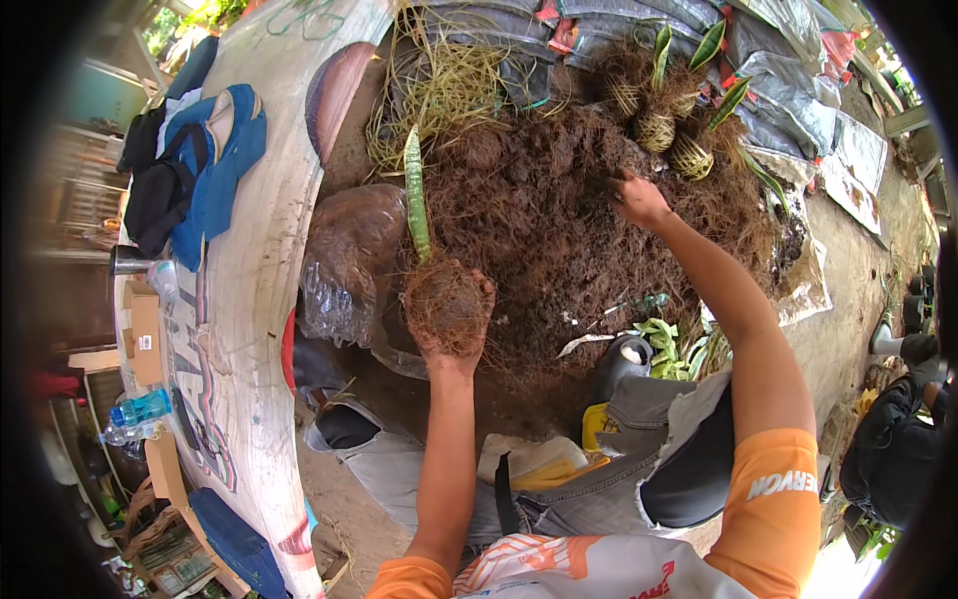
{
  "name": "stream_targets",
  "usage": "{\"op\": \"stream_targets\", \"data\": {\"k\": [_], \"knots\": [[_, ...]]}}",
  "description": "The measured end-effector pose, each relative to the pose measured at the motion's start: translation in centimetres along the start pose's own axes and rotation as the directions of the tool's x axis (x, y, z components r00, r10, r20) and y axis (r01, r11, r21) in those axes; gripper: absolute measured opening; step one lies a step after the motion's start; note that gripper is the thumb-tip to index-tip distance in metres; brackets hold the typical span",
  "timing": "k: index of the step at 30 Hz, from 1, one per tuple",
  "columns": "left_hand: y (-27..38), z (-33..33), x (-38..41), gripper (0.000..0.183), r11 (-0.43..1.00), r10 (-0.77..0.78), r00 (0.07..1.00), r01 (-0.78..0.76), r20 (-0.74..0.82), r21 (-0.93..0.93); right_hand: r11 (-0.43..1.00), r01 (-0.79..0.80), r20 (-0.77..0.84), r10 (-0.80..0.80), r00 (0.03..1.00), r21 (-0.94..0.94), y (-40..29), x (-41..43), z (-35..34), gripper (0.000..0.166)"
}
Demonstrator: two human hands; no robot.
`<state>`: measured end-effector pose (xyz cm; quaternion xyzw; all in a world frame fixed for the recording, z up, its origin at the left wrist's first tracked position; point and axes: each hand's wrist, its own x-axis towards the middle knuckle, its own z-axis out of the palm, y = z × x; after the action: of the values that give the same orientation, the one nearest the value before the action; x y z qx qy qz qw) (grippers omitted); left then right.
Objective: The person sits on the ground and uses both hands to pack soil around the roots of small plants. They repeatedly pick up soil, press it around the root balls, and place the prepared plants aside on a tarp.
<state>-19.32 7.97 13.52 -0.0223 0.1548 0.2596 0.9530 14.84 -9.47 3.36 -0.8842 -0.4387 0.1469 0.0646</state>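
Observation:
A ball of brown coir fibre [447, 303] rests in my left hand [449, 329], its fingers curled around the ball. One upright green snake plant leaf [416, 195] rises from the top of it. My right hand [636, 198] reaches over the heap of dark fibrous coir [554, 224] with its fingertips at the heap; whether they pinch any fibre cannot be told. Just beyond that hand lie several woven-strip balls [690, 159] with snake plant leaves [727, 103] and loose fibre around them.
Yellowish plant strips [456, 82] lie tangled at the back left. A clear plastic bag of brown material [348, 254] stands left of the heap. Grey sacks [479, 30] line the back. A table [277, 187] at left bears bags and bottles. Another person [898, 449] is at far right.

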Motion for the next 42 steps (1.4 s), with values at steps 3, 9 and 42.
{"op": "stream_targets", "data": {"k": [3,9,42], "knots": [[-0.2,0.2,0.0,0.045,1.0,0.004,1.0,-0.004,0.017,-0.021,0.989,-0.005,0.009,0.006,1.0,-0.149,-0.5,0.1,0.5,0.035],[-0.1,0.4,0.0,0.044,1.0,0.001,1.0,-0.001,-0.014,-0.003,0.991,-0.117,0.033,0.115,0.993,0.057,2.5,0.4,1.6,0.027],[-2.6,2.1,-1.4,0.039,0.991,0.038,0.994,-0.025,-0.1,0.131,0.859,-0.463,-0.147,0.44,0.886,-0.216,4.2,-2.5,-8.0,0.062]]}}
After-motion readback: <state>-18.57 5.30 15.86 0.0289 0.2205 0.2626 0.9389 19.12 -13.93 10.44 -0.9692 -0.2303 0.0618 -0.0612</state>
